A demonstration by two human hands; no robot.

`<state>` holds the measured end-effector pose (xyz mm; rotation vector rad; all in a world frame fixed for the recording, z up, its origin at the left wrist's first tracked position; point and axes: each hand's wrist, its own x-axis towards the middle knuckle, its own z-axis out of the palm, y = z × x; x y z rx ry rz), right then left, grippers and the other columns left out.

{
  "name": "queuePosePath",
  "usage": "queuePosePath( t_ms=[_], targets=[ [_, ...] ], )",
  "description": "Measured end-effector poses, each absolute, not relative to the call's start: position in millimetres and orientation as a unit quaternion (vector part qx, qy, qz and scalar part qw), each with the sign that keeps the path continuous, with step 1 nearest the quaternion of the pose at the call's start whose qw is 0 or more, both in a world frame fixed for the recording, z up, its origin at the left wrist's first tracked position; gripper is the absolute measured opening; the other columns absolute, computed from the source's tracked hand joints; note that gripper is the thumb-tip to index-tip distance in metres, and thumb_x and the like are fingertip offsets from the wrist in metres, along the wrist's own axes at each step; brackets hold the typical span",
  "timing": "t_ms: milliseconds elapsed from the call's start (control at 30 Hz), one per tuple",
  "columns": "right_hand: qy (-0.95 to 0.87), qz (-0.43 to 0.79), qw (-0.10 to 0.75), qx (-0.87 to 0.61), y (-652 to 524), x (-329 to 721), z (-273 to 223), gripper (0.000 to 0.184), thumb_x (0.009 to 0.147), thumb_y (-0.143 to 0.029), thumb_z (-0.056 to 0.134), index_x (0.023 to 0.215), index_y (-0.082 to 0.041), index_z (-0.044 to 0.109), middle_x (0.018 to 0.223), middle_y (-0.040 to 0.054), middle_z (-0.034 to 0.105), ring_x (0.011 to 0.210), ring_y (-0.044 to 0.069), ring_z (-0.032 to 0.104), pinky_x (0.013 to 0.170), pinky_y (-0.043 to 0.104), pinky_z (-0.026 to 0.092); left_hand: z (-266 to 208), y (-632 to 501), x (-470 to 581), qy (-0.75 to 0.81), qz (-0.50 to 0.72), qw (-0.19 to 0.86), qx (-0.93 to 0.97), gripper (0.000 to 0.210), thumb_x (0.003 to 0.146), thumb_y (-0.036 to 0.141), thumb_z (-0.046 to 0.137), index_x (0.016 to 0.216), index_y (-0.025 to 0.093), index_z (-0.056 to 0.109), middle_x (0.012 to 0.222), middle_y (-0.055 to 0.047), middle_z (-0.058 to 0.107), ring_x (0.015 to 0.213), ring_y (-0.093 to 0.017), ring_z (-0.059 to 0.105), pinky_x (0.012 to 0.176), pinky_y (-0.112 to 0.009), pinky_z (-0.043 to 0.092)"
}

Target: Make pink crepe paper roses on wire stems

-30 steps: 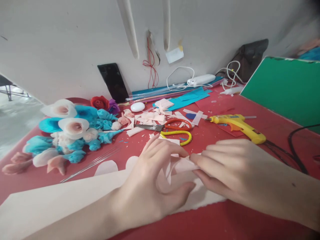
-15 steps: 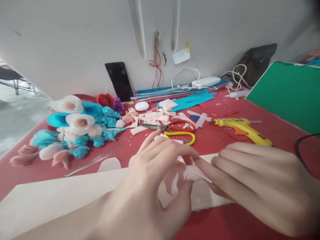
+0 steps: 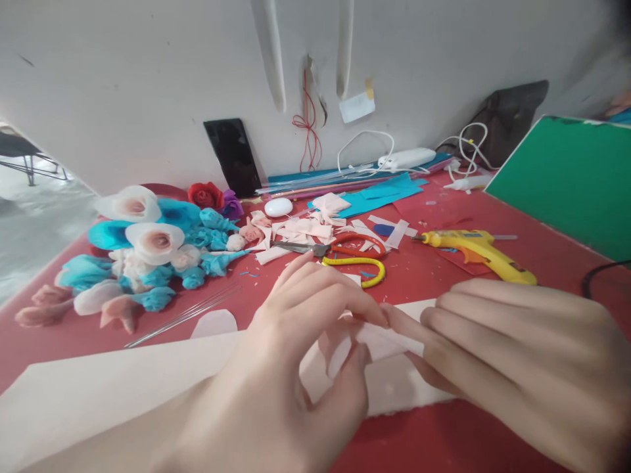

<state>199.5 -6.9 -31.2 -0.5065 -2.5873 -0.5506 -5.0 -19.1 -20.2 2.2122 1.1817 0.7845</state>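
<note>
A small pale pink paper petal (image 3: 379, 338) is pinched between the two hands, just above the long pale pink paper sheet (image 3: 123, 378) laid across the red table (image 3: 444, 433). The left hand (image 3: 296, 355) is closed on the petal's left edge with thumb and fingertips; the right hand (image 3: 513, 355) is clamped on its right edge, fingers extended. Beyond the sheet, orange-and-yellow scissors (image 3: 352, 256) are seen among pink paper scraps (image 3: 300, 230). To their right a yellow glue gun (image 3: 476, 253) is laid; to their left, paper flowers (image 3: 148, 253) are heaped.
</note>
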Motion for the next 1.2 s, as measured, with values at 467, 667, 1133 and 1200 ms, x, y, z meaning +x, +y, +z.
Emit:
queuePosePath(
  t_ms=[467,667,1133,1200],
  targets=[
    [-0.939,-0.199,0.202,-0.196,-5.9,200.2,-31.7,0.022,0.087,-0.006,0.035,0.101,-0.008,0.052,0.068,0.0043,0.062,0.061,0.019,0.055,0.049,0.034,0.03,-17.0,-16.1,-9.7,0.457,0.233,0.257,0.819,0.012,0.076,0.014,0.047,0.084,0.022,0.046,0.076,0.003,0.056,0.07,-0.012,0.055,0.067,-0.025,0.043],
    [-0.936,-0.193,0.218,-0.196,-4.5,201.6,-33.0,0.02,0.088,-0.009,0.038,0.099,-0.007,0.054,0.071,0.0058,0.063,0.064,0.019,0.057,0.057,0.036,0.039,-14.6,-14.7,-8.7,0.459,0.245,0.261,0.813,0.009,0.077,0.014,0.048,0.08,0.022,0.044,0.074,0.003,0.056,0.067,-0.011,0.054,0.062,-0.022,0.044],
    [-0.947,-0.133,0.212,-0.2,0.5,198.8,-28.7,0.017,0.09,-0.012,0.04,0.087,-0.01,0.057,0.071,0.0041,0.063,0.065,0.017,0.057,0.061,0.034,0.039,-14.9,-14.9,-9.8,0.438,0.25,0.295,0.811,0.013,0.078,0.012,0.048,0.085,0.023,0.045,0.082,0.004,0.057,0.074,-0.009,0.054,0.066,-0.018,0.046],
    [-0.95,-0.1,0.202,-0.216,-0.5,199.2,-30.1,0.021,0.09,-0.013,0.037,0.088,-0.012,0.058,0.07,0.0024,0.062,0.061,0.016,0.055,0.058,0.032,0.037,-16.7,-16.3,-8.8,0.441,0.247,0.297,0.81,0.014,0.078,0.012,0.047,0.087,0.024,0.047,0.084,0.005,0.059,0.076,-0.009,0.055,0.068,-0.018,0.046]
  ],
)
